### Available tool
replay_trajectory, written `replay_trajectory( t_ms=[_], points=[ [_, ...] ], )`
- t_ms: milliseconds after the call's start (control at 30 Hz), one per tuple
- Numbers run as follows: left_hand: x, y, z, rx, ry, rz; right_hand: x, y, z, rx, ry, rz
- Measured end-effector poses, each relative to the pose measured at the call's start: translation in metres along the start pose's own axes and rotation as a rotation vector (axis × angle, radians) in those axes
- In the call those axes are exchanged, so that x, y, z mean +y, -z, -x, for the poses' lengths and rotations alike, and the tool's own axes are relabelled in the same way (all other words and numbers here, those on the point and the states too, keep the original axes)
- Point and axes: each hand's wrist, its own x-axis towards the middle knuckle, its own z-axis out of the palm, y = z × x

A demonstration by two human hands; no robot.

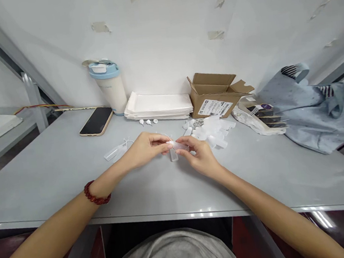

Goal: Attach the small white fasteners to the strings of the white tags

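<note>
Over the middle of the table, my right hand (202, 155) is closed on a small translucent white plastic tube (180, 146), thumb below and fingers above. My left hand (146, 148) pinches the tube's left end, where a small white part partly shows between the fingertips; its exact kind is hidden. Just below the fingers sits another translucent plastic piece (174, 156). To the right lies a pile of similar translucent pieces (214, 130). A few more, with thin white loops, lie beside my left hand as a small group (115, 152).
Small white tips (148, 122) lie before a stack of white envelopes (159, 104). Behind stand a tumbler (112, 90) and an open cardboard box (214, 95). A phone (96, 122) is at left; a packaged item (263, 114) and blue cloth (315, 108) are at right.
</note>
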Motion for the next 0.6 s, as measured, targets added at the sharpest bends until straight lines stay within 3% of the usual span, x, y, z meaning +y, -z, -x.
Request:
replay_trajectory(
  t_ms=[167,300,367,533,600],
  points=[
    [0.009,0.002,0.001,-0.048,0.054,0.000,0.006,-0.002,0.001,0.098,0.217,0.216],
    [0.010,0.001,0.003,-0.116,0.031,-0.009,0.004,0.000,0.002,0.068,0.308,0.219],
    [0.010,0.000,0.005,-0.132,0.014,-0.023,0.000,0.003,0.002,0.039,0.248,0.121],
    [0.012,-0.002,0.009,-0.093,-0.095,-0.122,-0.007,0.012,-0.002,-0.159,-0.151,-0.419],
    [0.012,-0.004,0.010,-0.056,-0.156,-0.179,-0.007,0.013,-0.005,-0.195,-0.234,-0.564]
  ],
)
